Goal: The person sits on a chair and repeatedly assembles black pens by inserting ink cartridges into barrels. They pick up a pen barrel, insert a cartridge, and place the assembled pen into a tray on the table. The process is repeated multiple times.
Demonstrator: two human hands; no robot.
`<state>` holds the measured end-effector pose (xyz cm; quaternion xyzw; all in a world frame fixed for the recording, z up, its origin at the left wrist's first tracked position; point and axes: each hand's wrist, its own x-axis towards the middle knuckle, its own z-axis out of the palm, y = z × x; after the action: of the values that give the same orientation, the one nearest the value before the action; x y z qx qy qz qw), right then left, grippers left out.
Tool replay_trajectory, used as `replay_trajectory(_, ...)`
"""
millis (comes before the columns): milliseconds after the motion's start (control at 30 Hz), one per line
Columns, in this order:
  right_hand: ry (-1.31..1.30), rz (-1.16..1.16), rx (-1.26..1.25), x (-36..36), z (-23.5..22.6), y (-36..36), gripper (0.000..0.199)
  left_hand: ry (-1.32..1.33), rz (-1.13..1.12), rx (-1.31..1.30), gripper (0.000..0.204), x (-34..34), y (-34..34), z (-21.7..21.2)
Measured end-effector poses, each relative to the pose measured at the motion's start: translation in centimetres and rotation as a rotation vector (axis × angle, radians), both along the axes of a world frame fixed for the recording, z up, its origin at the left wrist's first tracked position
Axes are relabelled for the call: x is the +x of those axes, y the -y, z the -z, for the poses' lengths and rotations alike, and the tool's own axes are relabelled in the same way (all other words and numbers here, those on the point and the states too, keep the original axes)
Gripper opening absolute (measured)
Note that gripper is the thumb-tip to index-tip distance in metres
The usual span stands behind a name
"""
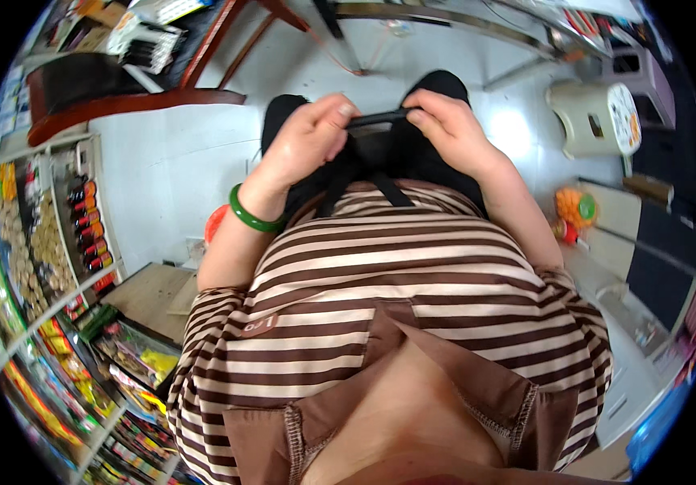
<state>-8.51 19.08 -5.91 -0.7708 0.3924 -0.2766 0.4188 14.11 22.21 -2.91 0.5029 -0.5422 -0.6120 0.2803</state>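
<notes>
A narrow black strap (378, 119) stretches between my two hands in front of my body. My left hand (315, 137) has its fingers curled round the strap's left end. At the right end, my right hand (451, 136) pinches it between thumb and fingers. Two thin black bands (393, 191) lie across the hem of my striped shirt, against black trousers; whether they join the strap is hard to tell. A green bangle (252, 212) circles my left wrist.
Shelves of bottles (89, 222) and packets line the left side. A brown wooden chair (145, 103) stands at the far left, a metal-legged table (445, 14) at the far edge. On the right are a pale plastic stool (582, 121) and an orange container with a green lid (577, 208).
</notes>
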Motion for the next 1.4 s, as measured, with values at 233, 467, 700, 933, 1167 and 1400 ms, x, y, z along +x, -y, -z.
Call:
replay_trajectory(233, -0.131, -0.269, 0.008, 2.3, -0.9, 0.6, 0.013, 0.038, 0.38, 0.076, 0.027, 0.7, -0.1, 3.1)
replay_trajectory(467, -0.01, 0.005, 0.25, 4.0, 0.4, 2.6, 0.025, -0.049, -0.09, 0.053, 0.027, 3.3, 1.5, 4.2)
replay_trajectory(700, -0.237, 0.065, 0.146, 2.1, 6.8, 4.5, 0.013, 0.157, -0.543, -0.291, 0.02, 18.6, 8.0, 6.6)
replay_trajectory(933, -0.317, 0.079, 0.107, 2.4, 10.9, 5.3, 0.007, 0.483, -0.891, -0.444, 0.026, 33.1, 16.6, 8.3)
replay_trajectory(1167, -0.338, 0.107, 0.122, 3.0, 10.8, 6.6, 0.006, 0.974, -1.078, -0.494, 0.044, 41.1, 24.8, 8.5)
replay_trajectory(1400, -0.398, 0.135, 0.092, 3.6, 10.1, 7.0, 0.007, 1.247, -1.02, -0.427, 0.028, 46.1, 30.3, 10.8)
